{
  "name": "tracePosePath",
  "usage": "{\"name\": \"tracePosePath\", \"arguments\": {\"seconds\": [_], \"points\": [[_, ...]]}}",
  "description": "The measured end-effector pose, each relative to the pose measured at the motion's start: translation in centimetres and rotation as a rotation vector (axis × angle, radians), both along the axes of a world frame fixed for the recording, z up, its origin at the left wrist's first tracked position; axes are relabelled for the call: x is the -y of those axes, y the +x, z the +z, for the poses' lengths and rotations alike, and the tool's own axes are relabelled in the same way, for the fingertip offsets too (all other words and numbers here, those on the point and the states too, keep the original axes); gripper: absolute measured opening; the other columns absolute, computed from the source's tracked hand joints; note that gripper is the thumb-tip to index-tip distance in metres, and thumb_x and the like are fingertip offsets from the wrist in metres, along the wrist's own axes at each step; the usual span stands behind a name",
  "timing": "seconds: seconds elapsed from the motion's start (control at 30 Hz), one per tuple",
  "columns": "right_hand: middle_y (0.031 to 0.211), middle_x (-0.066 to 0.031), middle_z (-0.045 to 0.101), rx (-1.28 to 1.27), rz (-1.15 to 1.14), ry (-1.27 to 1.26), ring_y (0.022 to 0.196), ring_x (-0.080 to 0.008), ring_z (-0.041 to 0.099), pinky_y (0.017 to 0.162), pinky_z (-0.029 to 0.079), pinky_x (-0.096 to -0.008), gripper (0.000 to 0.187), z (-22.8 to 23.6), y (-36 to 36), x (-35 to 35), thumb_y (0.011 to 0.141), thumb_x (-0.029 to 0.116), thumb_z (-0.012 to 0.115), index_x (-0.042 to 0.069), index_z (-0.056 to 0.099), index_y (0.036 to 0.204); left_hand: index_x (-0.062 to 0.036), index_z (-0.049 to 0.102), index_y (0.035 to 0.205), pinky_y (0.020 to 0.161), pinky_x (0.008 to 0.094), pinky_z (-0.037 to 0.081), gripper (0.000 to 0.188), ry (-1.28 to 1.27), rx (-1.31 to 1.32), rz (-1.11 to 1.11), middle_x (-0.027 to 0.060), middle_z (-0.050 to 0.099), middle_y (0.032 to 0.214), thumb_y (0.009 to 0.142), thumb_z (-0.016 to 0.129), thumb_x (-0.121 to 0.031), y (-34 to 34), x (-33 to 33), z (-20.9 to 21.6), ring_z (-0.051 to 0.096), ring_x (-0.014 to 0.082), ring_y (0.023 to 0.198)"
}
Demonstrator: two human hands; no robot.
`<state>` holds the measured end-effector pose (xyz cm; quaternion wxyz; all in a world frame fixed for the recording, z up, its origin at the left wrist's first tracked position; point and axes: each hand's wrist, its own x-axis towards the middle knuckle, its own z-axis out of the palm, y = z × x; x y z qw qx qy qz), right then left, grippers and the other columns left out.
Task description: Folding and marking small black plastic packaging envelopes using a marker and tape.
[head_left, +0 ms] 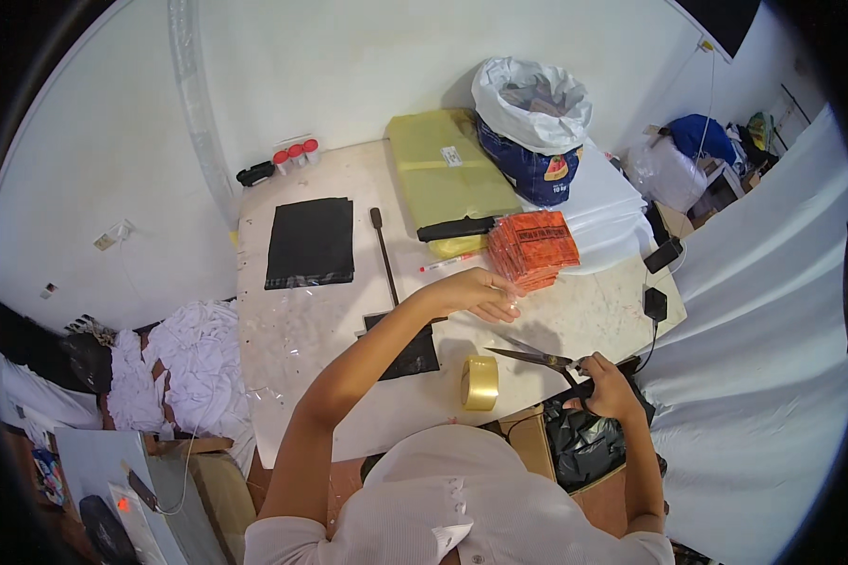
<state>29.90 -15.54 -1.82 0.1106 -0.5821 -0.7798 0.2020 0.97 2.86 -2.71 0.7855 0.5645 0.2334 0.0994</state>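
Observation:
In my right hand (pixel 605 388) is a pair of scissors (pixel 537 357), its dark blades parted and pointing left over the table's front right part. My left hand (pixel 481 294) is over the table beside a stack of orange printed packets (pixel 537 247). Its fingers are bent together, and a small clear glint shows at the tips; what they hold is too small to make out. A roll of yellowish clear tape (pixel 480 382) stands near the front edge, left of the scissors. Partly under my left forearm lies a small black packet (pixel 411 356).
On the table (pixel 301 348) lie a stack of black bags (pixel 309 242), a black rod (pixel 383 254), a marker (pixel 448 263) and yellow plastic sheets (pixel 443 169). A white-and-blue sack (pixel 533 132) stands at the back, near white sheets (pixel 598 202). A white curtain (pixel 754 339) hangs at right.

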Motion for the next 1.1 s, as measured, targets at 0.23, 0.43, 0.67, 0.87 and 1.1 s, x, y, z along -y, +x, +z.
{"name": "tracePosePath", "arguments": {"seconds": [0.23, 0.43, 0.67, 0.87, 1.1], "points": [[0.08, -0.0127, 0.055, 0.024, 0.097, 0.018, 0.077, -0.0322, 0.056, 0.067, 0.046, -0.0378, 0.058, 0.3, -0.3, -1.7, 0.05, 0.038, 0.082, 0.001, 0.054, 0.084, -0.0046, 0.048, 0.125, 0.088, 0.0319, 0.047, 0.039, -0.002, -0.028, -0.043, 0.0173, 0.06, 0.109, 0.089, 0.05, -0.019, 0.5, 0.4, 0.6, 0.061, 0.0227, 0.099], [0.08, -0.0116, 0.055, 0.054, 0.116, -0.017, 0.077, -0.0312, 0.057, 0.068, 0.047, -0.037, 0.058, 0.5, -0.4, -1.9, 0.05, 0.039, 0.082, 0.002, 0.055, 0.085, -0.0066, 0.049, 0.124, 0.084, 0.0318, 0.049, 0.04, -0.007, -0.023, -0.029, 0.0157, 0.061, 0.109, 0.089, 0.052, -0.025, 0.7, 0.1, 0.0, 0.062, 0.0218, 0.096], [0.078, -0.0096, 0.057, 0.072, 0.095, 0.009, 0.072, -0.0296, 0.059, 0.062, 0.047, -0.0359, 0.058, 0.5, -1.0, -2.1, 0.05, 0.041, 0.082, 0.003, 0.058, 0.086, -0.0034, 0.047, 0.125, 0.087, 0.031, 0.048, 0.039, -0.03, -0.049, -0.015, 0.0168, 0.06, 0.109, 0.088, 0.051, -0.016, 1.0, 0.2, 0.7, 0.061, 0.022, 0.099], [0.07, -0.0067, 0.057, 0.166, 0.122, 0.122, 0.065, -0.0281, 0.059, 0.056, 0.046, -0.035, 0.049, -0.1, -0.2, -1.9, 0.055, 0.04, 0.078, 0.004, 0.059, 0.081, -0.0038, 0.047, 0.125, 0.087, 0.032, 0.048, 0.043, -0.02, 0.007, -0.017, 0.0185, 0.06, 0.109, 0.09, 0.052, -0.028, 0.8, 0.1, 0.3, 0.06, 0.0222, 0.099], [0.07, -0.008, 0.058, -0.037, -0.128, 0.034, 0.062, -0.0265, 0.058, 0.055, 0.045, -0.0351, 0.042, -3.8, 0.3, -0.4, 0.058, 0.033, 0.079, 0.005, 0.058, 0.079, -0.0047, 0.049, 0.121, 0.086, 0.0346, 0.049, 0.05, -0.184, 0.173, 0.186, 0.0194, 0.06, 0.108, 0.088, 0.051, -0.043, -0.6, -0.2, 2.3, 0.061, 0.0257, 0.098]]}}
